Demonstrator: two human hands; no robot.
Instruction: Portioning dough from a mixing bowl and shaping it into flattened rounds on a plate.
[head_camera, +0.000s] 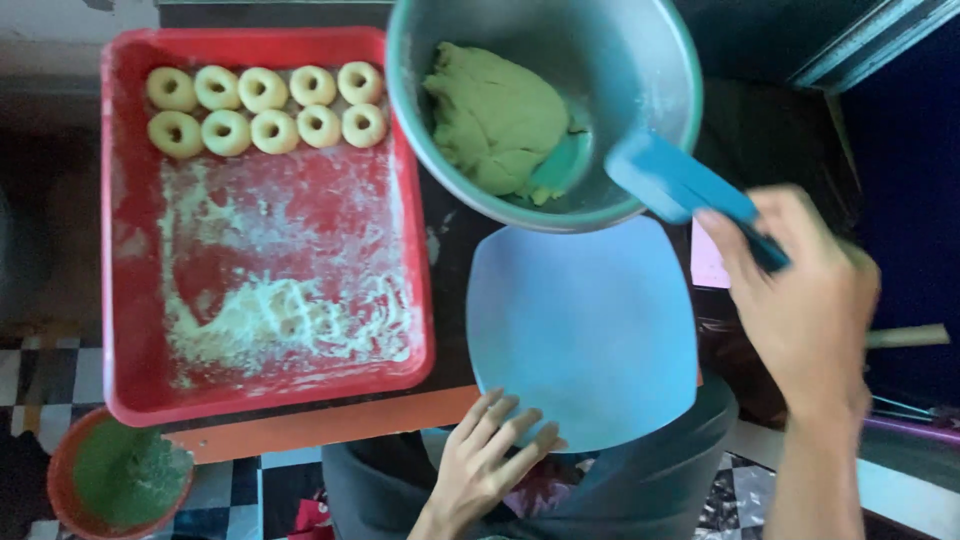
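Observation:
My right hand (808, 300) grips the handle of a blue spatula (672, 180), whose blade reaches into a metal bowl (660, 70) against a lump of green dough (495, 115). My left hand (485, 460) rests with fingers spread on the near edge of a light blue square plate (585, 320), which lies just below the bowl. Left of the plate stands a red tray (130, 250) with two rows of pale ring-shaped dough pieces (265, 108) at its far end and loose flour (290, 315) spread over its floor.
A small orange-brown bowl of green powder (125, 475) sits at the lower left. An orange board edge (330, 420) runs under the tray. A pink paper (707, 260) lies right of the plate. A tiled floor shows below.

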